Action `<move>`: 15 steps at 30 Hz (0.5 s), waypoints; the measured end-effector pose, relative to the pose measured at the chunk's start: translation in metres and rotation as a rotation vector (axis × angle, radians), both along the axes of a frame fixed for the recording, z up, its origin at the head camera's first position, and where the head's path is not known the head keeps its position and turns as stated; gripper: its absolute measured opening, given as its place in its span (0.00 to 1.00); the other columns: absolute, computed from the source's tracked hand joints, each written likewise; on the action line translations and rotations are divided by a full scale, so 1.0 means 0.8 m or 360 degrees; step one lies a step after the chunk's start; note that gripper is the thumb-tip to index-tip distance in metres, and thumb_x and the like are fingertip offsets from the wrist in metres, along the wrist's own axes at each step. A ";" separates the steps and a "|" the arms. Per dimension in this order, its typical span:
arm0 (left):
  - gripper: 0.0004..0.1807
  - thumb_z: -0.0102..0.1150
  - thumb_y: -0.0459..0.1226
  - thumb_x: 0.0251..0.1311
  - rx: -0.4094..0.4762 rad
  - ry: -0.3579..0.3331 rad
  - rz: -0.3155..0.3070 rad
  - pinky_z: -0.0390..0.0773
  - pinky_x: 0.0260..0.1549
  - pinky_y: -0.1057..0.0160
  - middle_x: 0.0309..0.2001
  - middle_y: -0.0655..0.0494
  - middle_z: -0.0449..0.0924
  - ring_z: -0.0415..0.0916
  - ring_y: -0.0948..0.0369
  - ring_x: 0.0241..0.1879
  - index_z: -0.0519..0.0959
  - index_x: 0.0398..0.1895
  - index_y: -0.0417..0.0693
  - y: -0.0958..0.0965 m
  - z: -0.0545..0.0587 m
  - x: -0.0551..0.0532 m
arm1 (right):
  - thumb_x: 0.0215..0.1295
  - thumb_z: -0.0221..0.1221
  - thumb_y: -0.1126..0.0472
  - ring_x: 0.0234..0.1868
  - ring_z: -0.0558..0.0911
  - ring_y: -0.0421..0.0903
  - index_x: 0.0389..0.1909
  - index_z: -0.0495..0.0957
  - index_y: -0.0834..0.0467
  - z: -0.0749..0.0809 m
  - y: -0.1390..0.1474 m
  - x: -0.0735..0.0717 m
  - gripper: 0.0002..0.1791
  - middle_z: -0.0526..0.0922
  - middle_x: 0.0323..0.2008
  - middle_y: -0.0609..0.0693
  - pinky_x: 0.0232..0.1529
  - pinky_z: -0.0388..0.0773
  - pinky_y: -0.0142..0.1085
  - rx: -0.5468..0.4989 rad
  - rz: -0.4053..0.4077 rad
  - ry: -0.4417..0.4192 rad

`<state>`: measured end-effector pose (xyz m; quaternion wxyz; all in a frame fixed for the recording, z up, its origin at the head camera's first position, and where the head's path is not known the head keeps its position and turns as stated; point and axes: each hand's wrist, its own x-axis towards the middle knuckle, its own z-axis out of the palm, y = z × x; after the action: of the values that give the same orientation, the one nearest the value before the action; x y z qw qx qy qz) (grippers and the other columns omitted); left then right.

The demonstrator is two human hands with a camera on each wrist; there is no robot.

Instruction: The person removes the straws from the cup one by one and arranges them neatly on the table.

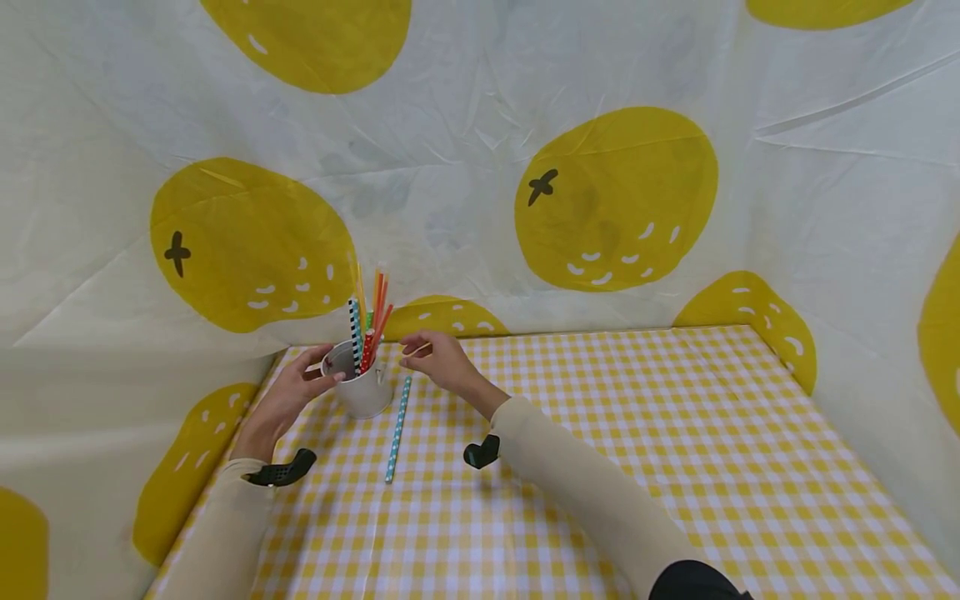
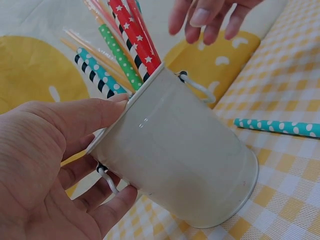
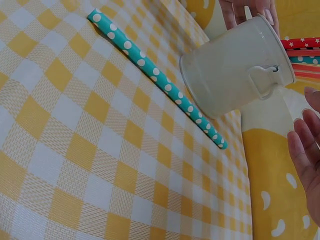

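Bucket [image 1: 366, 398] of straws [image 2: 135, 35] stands on a checked counter [image 1: 750, 467], pinched at the top by the left hand [image 1: 288, 396], likely for steadiness, beside an empty, relaxed right hand [image 1: 442, 362] and a teal polka-dot straw [image 1: 398, 430].

The pail [image 1: 366, 397] hides the lower ends of the straws [image 1: 367, 350]. The right wrist view's right edge crops their tops and the right hand [image 3: 309, 155]; the left wrist view's right edge cuts the loose dotted straw [image 2: 280, 127]. Bottom right of the head view, a black object [image 1: 693, 582] shows — too cropped to identify.
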<state>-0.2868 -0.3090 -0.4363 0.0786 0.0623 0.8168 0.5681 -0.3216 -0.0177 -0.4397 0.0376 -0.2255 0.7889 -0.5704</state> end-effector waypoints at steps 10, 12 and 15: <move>0.44 0.64 0.43 0.69 -0.0014 -0.0001 -0.0005 0.71 0.51 0.72 0.78 0.40 0.51 0.56 0.40 0.74 0.51 0.81 0.45 -0.001 -0.003 0.000 | 0.68 0.66 0.59 0.50 0.84 0.48 0.57 0.81 0.60 0.011 -0.007 0.001 0.19 0.86 0.49 0.52 0.47 0.81 0.35 0.0007 0.0025 0.0057; 0.44 0.64 0.43 0.69 -0.0012 0.0002 -0.0007 0.71 0.50 0.73 0.78 0.40 0.51 0.56 0.40 0.74 0.51 0.81 0.44 -0.001 -0.003 -0.001 | 0.69 0.66 0.59 0.50 0.84 0.48 0.58 0.81 0.60 0.013 -0.009 0.000 0.19 0.85 0.50 0.52 0.47 0.81 0.35 0.0010 0.0033 0.0063; 0.45 0.64 0.44 0.69 -0.0017 0.0002 0.0000 0.71 0.49 0.74 0.78 0.41 0.51 0.56 0.40 0.74 0.51 0.81 0.45 -0.002 -0.003 -0.003 | 0.69 0.65 0.59 0.50 0.84 0.48 0.59 0.80 0.60 0.016 -0.012 0.000 0.19 0.85 0.53 0.55 0.48 0.81 0.36 -0.0002 0.0043 0.0066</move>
<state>-0.2889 -0.3105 -0.4390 0.0783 0.0623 0.8199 0.5637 -0.3220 -0.0274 -0.4266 0.0290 -0.2479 0.7861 -0.5655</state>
